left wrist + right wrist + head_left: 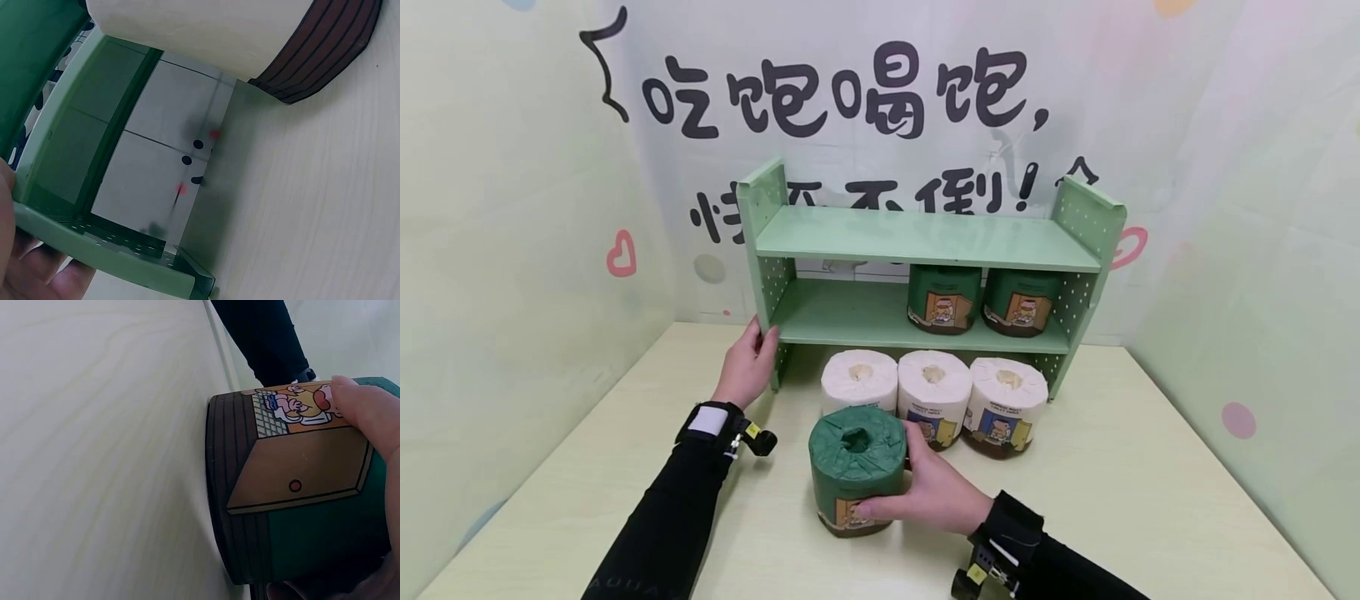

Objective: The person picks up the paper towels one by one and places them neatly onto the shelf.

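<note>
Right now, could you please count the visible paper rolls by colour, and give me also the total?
Green rolls: 3, including the one in the right hand
White rolls: 3
Total: 6 rolls

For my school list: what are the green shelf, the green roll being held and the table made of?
The green shelf is probably painted metal, maybe plastic: smooth, slightly shiny, with small holes in its sides. The green roll seems wrapped in paper, matte: its top is creased and tucked into the hole. The table could be wood or a printed copy: pale, smooth, with faint grain lines.
</note>
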`<state>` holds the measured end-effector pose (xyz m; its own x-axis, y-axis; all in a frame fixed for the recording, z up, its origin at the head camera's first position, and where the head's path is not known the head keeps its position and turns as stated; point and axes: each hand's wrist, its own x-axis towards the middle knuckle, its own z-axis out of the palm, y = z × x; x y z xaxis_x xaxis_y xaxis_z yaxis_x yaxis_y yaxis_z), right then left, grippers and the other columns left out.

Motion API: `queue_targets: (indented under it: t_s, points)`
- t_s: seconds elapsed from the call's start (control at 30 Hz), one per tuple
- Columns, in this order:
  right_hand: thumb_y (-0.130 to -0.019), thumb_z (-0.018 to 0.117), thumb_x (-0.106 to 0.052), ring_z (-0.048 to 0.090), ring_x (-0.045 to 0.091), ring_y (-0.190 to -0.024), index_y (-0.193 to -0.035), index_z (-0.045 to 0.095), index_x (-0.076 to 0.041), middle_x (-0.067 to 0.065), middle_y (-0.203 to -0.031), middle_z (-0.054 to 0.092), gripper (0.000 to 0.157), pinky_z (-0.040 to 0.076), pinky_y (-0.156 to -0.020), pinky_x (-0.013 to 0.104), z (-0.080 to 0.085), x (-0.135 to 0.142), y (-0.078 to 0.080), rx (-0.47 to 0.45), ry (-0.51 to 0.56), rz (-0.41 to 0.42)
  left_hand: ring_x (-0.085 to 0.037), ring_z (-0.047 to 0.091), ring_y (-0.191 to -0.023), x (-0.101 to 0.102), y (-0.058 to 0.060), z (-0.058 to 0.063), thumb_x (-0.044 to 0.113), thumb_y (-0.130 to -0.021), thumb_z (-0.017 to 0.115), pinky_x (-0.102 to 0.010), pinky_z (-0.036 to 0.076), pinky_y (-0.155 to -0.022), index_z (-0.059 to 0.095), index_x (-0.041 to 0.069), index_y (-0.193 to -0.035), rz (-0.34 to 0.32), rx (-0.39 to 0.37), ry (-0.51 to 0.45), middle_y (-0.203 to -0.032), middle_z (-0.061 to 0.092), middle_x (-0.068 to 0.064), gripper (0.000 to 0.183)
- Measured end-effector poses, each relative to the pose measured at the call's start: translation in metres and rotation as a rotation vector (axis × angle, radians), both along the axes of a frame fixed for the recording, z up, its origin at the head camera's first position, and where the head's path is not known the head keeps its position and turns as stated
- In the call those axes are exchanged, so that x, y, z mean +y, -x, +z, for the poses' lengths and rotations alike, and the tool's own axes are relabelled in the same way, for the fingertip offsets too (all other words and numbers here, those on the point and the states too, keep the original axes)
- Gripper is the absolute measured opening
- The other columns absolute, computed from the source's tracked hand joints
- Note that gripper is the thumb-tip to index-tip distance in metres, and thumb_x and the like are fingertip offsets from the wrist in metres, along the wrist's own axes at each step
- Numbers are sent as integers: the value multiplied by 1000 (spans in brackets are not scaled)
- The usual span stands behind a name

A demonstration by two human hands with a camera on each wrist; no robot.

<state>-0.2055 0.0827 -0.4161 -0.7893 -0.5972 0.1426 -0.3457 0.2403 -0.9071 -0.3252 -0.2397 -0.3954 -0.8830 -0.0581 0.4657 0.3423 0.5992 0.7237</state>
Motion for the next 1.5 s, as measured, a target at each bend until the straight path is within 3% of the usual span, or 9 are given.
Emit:
queue_targets:
  t_s: [0.27, 0.77, 1.0, 1.5]
  points:
    - [-71, 92, -32, 39, 8, -127, -149, 22, -25, -14, -140, 43, 106, 24, -109, 56, 0, -1, 1, 11, 36, 29, -28, 56, -87, -1, 0, -1, 37, -109, 36, -43, 50, -68, 34, 16, -153, 3, 0, 0, -116, 60, -20, 48]
    - [-69, 93, -32, 43, 9, -124, -145, 25, -22, -12, -138, 45, 103, 28, -107, 54, 2, -2, -2, 3, 28, 6, -29, 56, -88, 0, 1, 0, 37, -109, 36, -45, 51, -68, 36, 15, -152, -3, -1, -5, -116, 60, -22, 48]
    - [-69, 93, -33, 42, 8, -124, -149, 22, -26, -13, -139, 44, 108, 30, -106, 54, 2, -2, -2, 11, 24, 5, -28, 55, -84, 0, 0, -1, 37, -110, 36, -42, 50, -65, 35, 14, -152, -7, -14, -11, -112, 60, -23, 48]
    - [-68, 94, -29, 46, 10, -121, -145, 32, -33, -12, -136, 48, 99, 34, -103, 52, 3, -1, -3, 55, 69, 21, -28, 55, -86, -1, 0, -1, 39, -109, 37, -41, 50, -65, 37, 14, -151, -5, -14, -11, -113, 60, -21, 48]
